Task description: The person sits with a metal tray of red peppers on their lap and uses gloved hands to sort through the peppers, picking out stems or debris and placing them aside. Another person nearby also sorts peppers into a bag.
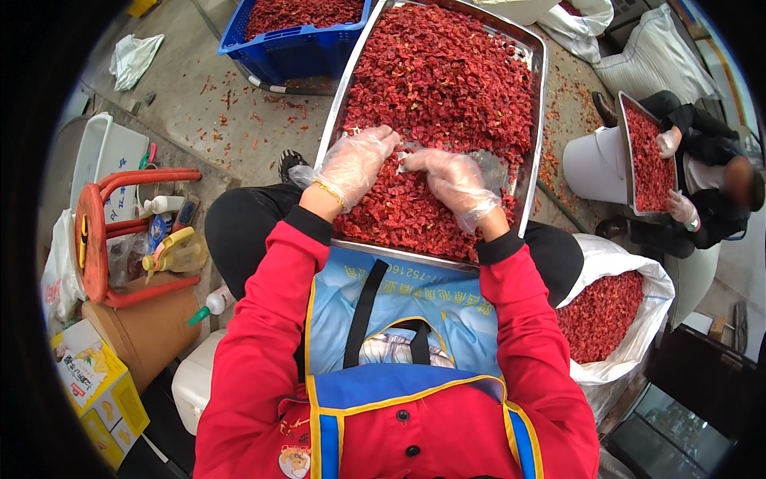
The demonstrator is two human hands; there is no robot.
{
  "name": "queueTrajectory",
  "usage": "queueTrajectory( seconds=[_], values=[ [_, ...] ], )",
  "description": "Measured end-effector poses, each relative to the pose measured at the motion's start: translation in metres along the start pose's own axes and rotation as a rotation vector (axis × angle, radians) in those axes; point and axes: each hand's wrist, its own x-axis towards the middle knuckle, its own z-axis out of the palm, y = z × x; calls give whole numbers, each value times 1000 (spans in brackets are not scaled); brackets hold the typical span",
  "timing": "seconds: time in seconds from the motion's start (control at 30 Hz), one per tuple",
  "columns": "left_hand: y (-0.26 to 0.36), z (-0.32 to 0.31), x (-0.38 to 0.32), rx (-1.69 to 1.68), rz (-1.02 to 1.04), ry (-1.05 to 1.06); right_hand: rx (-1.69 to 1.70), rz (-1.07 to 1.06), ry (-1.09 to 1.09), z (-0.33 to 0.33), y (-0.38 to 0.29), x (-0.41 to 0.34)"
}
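A metal tray [540, 108] rests across my knees, heaped with dried red chili pieces [443, 72]. The larger heap fills its far part and a thinner layer lies near me, with bare metal showing between. My left hand [359, 161], in a clear plastic glove, lies flat on the pieces near the tray's left side, fingers pointing away. My right hand [452, 179], gloved likewise, is bent inward over the middle, its fingertips at the edge of the near layer. Whether either hand pinches any piece cannot be told.
A blue crate [287, 51] of red pieces stands beyond the tray. At right are an open white sack [658, 293], a white bucket [589, 164] and a co-worker with another tray [626, 155]. A red stool [93, 239] lies at left by a cardboard-coloured bin [143, 335].
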Motion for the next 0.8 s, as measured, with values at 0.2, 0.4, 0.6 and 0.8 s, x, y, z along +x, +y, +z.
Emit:
queueTrajectory(
  seconds=[0.2, 0.4, 0.6, 0.8],
  values=[
    [2, -3, -2, -74, 135, -133, -399, 78, 201, -7, 21, 0],
    [-3, 18, 7, -259, 71, 221, -121, -14, -248, 3, 0, -3],
    [7, 2, 6, -206, 90, -252, -231, 143, 211, -11, 17, -3],
    [-3, 19, 8, -518, 2, 51, -258, 2, -192, 4, 7, 2]
  ],
)
